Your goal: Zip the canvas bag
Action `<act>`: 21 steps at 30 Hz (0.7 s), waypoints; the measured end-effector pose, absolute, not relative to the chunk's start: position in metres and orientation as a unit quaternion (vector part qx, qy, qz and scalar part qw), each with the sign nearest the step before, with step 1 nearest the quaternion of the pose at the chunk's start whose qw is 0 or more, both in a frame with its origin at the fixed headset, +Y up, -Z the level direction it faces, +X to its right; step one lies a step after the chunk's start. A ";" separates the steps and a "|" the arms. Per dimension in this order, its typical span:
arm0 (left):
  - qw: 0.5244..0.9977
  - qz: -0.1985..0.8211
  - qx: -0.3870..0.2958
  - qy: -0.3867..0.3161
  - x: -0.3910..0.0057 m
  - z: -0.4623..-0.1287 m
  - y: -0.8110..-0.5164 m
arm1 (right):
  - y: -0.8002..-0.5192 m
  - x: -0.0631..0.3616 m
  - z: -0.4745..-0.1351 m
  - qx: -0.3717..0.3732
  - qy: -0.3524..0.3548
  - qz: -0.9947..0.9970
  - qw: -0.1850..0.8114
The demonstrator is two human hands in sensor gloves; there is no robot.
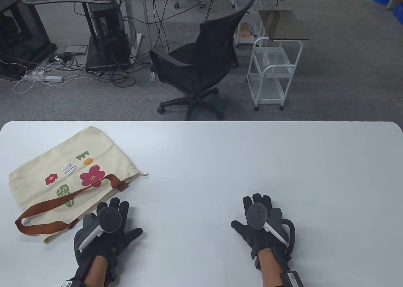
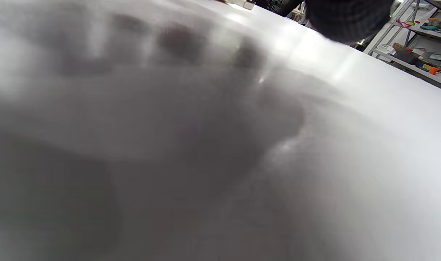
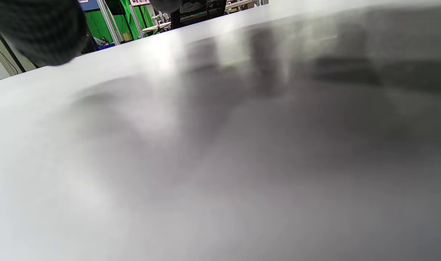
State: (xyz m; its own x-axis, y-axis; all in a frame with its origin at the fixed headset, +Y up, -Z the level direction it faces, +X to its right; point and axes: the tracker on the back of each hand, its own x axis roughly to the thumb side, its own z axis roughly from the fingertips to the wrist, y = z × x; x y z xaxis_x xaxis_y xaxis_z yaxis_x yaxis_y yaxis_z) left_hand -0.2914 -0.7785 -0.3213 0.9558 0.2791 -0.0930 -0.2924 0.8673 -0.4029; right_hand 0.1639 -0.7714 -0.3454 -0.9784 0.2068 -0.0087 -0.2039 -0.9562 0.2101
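Observation:
A cream canvas bag (image 1: 72, 170) with flower prints and a brown strap (image 1: 53, 209) lies flat at the table's left. Its metal zipper pull (image 1: 144, 174) sticks out at the bag's right corner. My left hand (image 1: 110, 224) rests flat on the table, fingers spread, just beside the bag's near edge and holds nothing. My right hand (image 1: 259, 219) rests flat on the table far to the right, fingers spread, empty. Both wrist views show only blurred tabletop and a gloved fingertip (image 2: 347, 18) (image 3: 35, 29).
The white table (image 1: 220, 161) spans the view. Beyond its far edge stand a black office chair (image 1: 198, 63) and a white wire cart (image 1: 272, 72) on grey carpet.

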 end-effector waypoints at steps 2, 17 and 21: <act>0.966 0.145 -0.211 0.018 -0.291 -0.321 -0.778 | -0.771 0.163 -0.345 0.008 0.107 0.989 0.105; 0.967 0.159 -0.196 0.020 -0.293 -0.318 -0.778 | -0.765 0.157 -0.345 0.027 0.092 0.989 0.108; 0.967 0.168 -0.190 0.023 -0.295 -0.317 -0.776 | -0.764 0.156 -0.344 0.033 0.089 0.989 0.112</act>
State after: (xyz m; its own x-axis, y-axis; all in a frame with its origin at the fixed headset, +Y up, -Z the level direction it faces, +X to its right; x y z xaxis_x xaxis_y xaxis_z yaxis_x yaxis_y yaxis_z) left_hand -0.2951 -0.7761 -0.3166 0.9428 0.3152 -0.1088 -0.3329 0.8715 -0.3601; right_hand 0.1556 -0.7637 -0.3442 -0.9726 0.2283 0.0446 -0.2167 -0.9589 0.1831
